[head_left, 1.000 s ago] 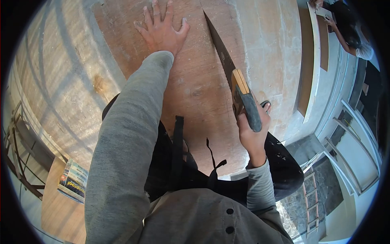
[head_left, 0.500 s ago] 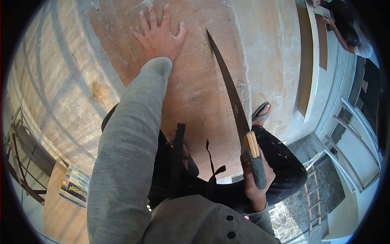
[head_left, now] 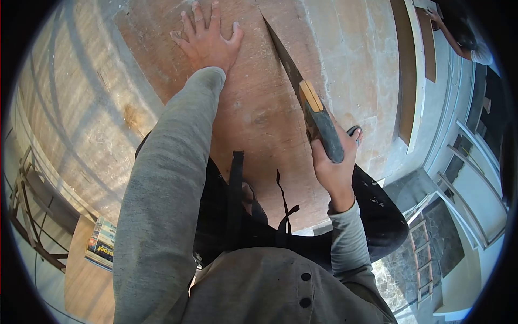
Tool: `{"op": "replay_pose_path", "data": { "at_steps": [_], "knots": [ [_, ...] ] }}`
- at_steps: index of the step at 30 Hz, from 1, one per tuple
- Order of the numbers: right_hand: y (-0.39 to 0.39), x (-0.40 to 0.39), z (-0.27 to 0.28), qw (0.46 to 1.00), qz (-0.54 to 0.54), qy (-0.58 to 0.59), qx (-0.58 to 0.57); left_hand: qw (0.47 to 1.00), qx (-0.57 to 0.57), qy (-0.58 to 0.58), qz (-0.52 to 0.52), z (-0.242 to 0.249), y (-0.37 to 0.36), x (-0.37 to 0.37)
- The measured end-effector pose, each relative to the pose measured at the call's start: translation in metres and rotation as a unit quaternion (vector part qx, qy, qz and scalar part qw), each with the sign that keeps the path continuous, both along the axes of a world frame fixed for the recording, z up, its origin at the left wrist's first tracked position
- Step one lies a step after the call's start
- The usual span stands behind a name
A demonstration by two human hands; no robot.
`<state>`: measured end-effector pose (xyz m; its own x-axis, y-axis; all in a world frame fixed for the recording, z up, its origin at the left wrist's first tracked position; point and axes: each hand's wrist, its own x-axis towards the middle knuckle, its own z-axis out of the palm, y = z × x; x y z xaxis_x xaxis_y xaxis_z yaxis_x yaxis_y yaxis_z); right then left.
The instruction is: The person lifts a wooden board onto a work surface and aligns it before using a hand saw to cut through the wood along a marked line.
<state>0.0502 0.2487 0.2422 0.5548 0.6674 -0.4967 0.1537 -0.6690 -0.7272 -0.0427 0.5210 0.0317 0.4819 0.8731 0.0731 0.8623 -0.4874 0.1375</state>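
Observation:
A hand saw point(head_left: 286, 58) with a dark, toothed blade and a wood-and-dark handle lies along a thin line in a reddish plywood sheet point(head_left: 251, 116). Its handle is wrapped by the fingers of my right hand point(head_left: 335, 164). The blade's far end meets the sheet near the top of the view, partly hidden by the handle lower down. My left hand point(head_left: 210, 43) presses flat on the plywood to the left of the blade, its fingers spread and holding nothing.
A sandaled foot point(head_left: 355, 134) is beside my right hand. Long boards point(head_left: 413, 75) stand at the right, where another person's arm point(head_left: 450, 40) reaches in. A printed box point(head_left: 101, 243) sits on a wooden surface at lower left. A ladder point(head_left: 422, 259) lies at lower right.
My right hand has pushed the saw forward, up the view, so the handle is now much closer to my left hand. My left hand stays flat on the plywood.

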Motion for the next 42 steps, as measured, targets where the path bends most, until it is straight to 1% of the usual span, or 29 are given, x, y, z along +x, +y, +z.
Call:
{"op": "replay_pose_path", "data": {
  "at_steps": [1, 2, 3, 4, 5, 6, 8, 9, 10, 12, 13, 14, 16, 17, 18, 20, 22, 23, 24, 26, 27, 28, 30, 32, 33, 35, 39, 41, 42],
  "knots": [
    [0.004, 0.006, -0.007, 0.999, 0.004, -0.018, 0.044, 1.0, 0.0, 0.007, 0.005, -0.001, 0.002, 0.004],
    [-0.016, -0.007, 0.028, 1.0, -0.021, -0.004, -0.017, 1.0, -0.003, 0.016, 0.015, -0.002, 0.004, 0.009],
    [-0.045, -0.02, 0.059, 0.999, -0.001, -0.044, -0.032, 1.0, -0.006, 0.015, 0.021, -0.004, 0.002, 0.012],
    [-0.072, -0.029, 0.086, 0.998, 0.01, -0.045, -0.037, 1.0, -0.001, 0.001, 0.014, -0.006, 0.0, 0.007],
    [-0.075, -0.026, 0.09, 0.998, 0.016, -0.033, -0.043, 1.0, 0.011, -0.019, 0.008, -0.007, 0.003, 0.006],
    [-0.074, -0.022, 0.087, 0.998, 0.021, -0.028, -0.044, 1.0, 0.019, -0.021, 0.009, -0.008, 0.009, 0.008],
    [-0.021, -0.002, 0.034, 0.999, 0.013, 0.001, -0.03, 1.0, 0.008, -0.004, 0.012, -0.005, 0.003, 0.008],
    [-0.009, 0.002, -0.003, 0.999, 0.027, -0.015, 0.037, 1.0, 0.014, -0.005, 0.017, -0.004, 0.004, 0.006],
    [-0.005, 0.002, -0.004, 0.998, 0.029, -0.016, 0.043, 1.0, 0.012, -0.013, 0.013, -0.004, 0.008, 0.005],
    [-0.012, -0.001, 0.022, 0.999, -0.024, 0.013, -0.018, 1.0, -0.014, -0.011, 0.007, -0.003, -0.011, 0.0],
    [-0.029, -0.023, 0.054, 0.998, -0.024, -0.008, -0.051, 1.0, -0.026, 0.005, -0.003, 0.001, -0.018, -0.005],
    [-0.04, -0.028, 0.065, 0.998, 0.001, -0.053, -0.044, 1.0, 0.002, -0.001, 0.014, -0.003, 0.003, 0.007],
    [-0.035, -0.024, 0.078, 0.996, -0.006, -0.071, -0.052, 0.999, 0.03, 0.003, 0.032, -0.004, 0.018, 0.015],
    [-0.043, -0.016, 0.077, 0.997, -0.019, -0.068, -0.015, 1.0, 0.014, 0.026, 0.009, -0.002, 0.003, 0.008],
    [-0.053, -0.006, 0.067, 0.999, -0.027, -0.016, -0.039, 1.0, -0.003, 0.031, -0.005, 0.001, -0.008, 0.003],
    [-0.051, 0.011, 0.055, 0.99, -0.112, 0.023, -0.08, 1.0, 0.006, 0.009, 0.012, 0.0, 0.002, 0.009],
    [-0.056, 0.013, 0.055, 0.999, -0.019, 0.022, -0.032, 1.0, 0.009, -0.01, 0.003, -0.007, 0.006, 0.007],
    [-0.053, 0.0, 0.061, 0.999, -0.004, 0.025, -0.033, 1.0, 0.018, -0.021, -0.001, -0.008, 0.004, 0.006],
    [-0.052, -0.01, 0.068, 0.997, 0.01, 0.012, -0.07, 0.999, 0.035, -0.03, 0.001, -0.005, 0.006, 0.009],
    [-0.07, -0.031, 0.079, 0.997, 0.015, -0.077, -0.021, 1.0, 0.007, 0.006, 0.017, -0.006, 0.004, 0.009],
    [-0.077, -0.035, 0.089, 0.995, 0.008, -0.08, -0.054, 1.0, 0.008, 0.011, 0.018, -0.005, 0.003, 0.008],
    [-0.076, -0.034, 0.099, 0.996, -0.071, 0.008, -0.062, 1.0, 0.007, 0.018, 0.017, -0.005, 0.001, 0.007],
    [-0.044, -0.013, 0.08, 0.992, -0.101, 0.05, -0.064, 1.0, 0.018, 0.007, 0.009, -0.001, 0.004, 0.013],
    [-0.019, -0.003, 0.017, 0.998, -0.062, -0.008, 0.031, 1.0, -0.004, 0.016, 0.014, 0.0, 0.002, 0.011],
    [-0.012, -0.007, 0.013, 0.997, -0.056, -0.014, 0.049, 1.0, 0.013, 0.008, 0.021, 0.003, 0.002, 0.007],
    [0.001, -0.012, 0.006, 0.995, -0.032, -0.088, 0.022, 0.999, -0.03, 0.016, 0.016, 0.006, 0.003, 0.011],
    [-0.014, -0.022, -0.012, 0.991, -0.061, -0.071, 0.09, 1.0, -0.023, 0.0, 0.005, 0.01, -0.005, 0.005],
    [-0.011, -0.027, -0.005, 0.993, -0.072, -0.068, 0.061, 0.998, -0.063, -0.004, -0.02, 0.012, -0.032, -0.014],
    [-0.012, -0.026, -0.005, 0.993, -0.07, -0.069, 0.066, 0.995, -0.095, 0.02, -0.005, 0.02, -0.061, -0.021]
  ]
}}
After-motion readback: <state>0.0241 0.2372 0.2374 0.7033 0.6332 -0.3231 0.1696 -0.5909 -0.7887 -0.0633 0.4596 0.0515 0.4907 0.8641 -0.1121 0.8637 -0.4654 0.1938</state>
